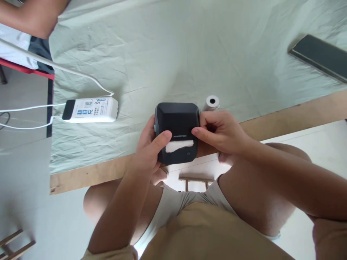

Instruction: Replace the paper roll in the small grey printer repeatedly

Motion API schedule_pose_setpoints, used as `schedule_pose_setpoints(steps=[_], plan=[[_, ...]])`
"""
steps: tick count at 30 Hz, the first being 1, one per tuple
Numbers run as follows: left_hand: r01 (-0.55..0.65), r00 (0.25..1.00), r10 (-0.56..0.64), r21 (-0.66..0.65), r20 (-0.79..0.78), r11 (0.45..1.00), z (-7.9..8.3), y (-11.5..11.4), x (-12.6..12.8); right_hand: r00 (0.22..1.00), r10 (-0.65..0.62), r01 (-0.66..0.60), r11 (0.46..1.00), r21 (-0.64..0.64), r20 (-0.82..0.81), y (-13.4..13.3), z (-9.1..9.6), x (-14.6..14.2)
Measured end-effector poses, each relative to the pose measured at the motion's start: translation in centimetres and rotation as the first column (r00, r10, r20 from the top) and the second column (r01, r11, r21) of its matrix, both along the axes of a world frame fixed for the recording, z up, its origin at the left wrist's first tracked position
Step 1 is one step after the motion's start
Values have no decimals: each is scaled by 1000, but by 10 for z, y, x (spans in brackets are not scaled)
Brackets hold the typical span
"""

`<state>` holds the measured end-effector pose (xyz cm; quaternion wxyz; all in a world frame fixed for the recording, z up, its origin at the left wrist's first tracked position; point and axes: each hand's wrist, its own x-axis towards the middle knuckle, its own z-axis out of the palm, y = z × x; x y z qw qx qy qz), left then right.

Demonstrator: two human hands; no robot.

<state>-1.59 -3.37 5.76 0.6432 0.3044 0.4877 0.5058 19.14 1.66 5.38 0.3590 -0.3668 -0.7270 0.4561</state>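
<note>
One black box (177,121), round corners, torn white paper (179,145) poking out. Left hand (148,151) curled round side; right hand (225,131), bent, pinches other edge.

The left forearm (121,209) slants up and inward to a nearly straight wrist; the left hand (146,153) is cupped in a grip, its thumb (162,141) laid across the front and pointing toward the right hand (226,130), its other fingers mostly hidden behind; the right forearm (282,169) comes in from the side, elbow bent, well clear of the left; the right hand is half curled, index finger (207,117) crooked, thumb (207,135) stretched inward below it; both hands sit near each other at about one level, above spread thighs (260,195).
</note>
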Motion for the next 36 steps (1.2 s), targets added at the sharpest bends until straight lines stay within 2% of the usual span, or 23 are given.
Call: schedule_pose_setpoints(steps=[4, 8, 13, 23, 27, 30, 36], plan=[[-35, 999, 35, 18, -8, 999, 0, -3, 1, 1000, 13, -13, 1000, -23, -6, 1, -2, 0], [-42, 999, 42, 2, -12, 999, 0, -3, 2, 993, 76, -62, 987, -150, 87, -1, 0, 2], [-33, 998, 31, -30, -57, 999, 2, -1, 1, 985, 50, -8, 969, -246, 163, -2, 7, 2], [-48, 999, 48, -10, -18, 999, -2, 3, 3, 988, 47, -18, 981, -195, 147, -1, 5, -1], [-88, 996, 88, -2, 9, 996, -5, 6, 5, 981, 66, -39, 988, -149, 180, -1, 1, 1], [-129, 991, 131, -47, 37, 990, -5, 10, 8, 980, 75, -57, 993, -103, 182, -1, -1, 3], [-194, 978, 201, -104, 54, 975, -5, 11, 7, 992, 20, -17, 1000, -21, 121, -10, 16, 6]])
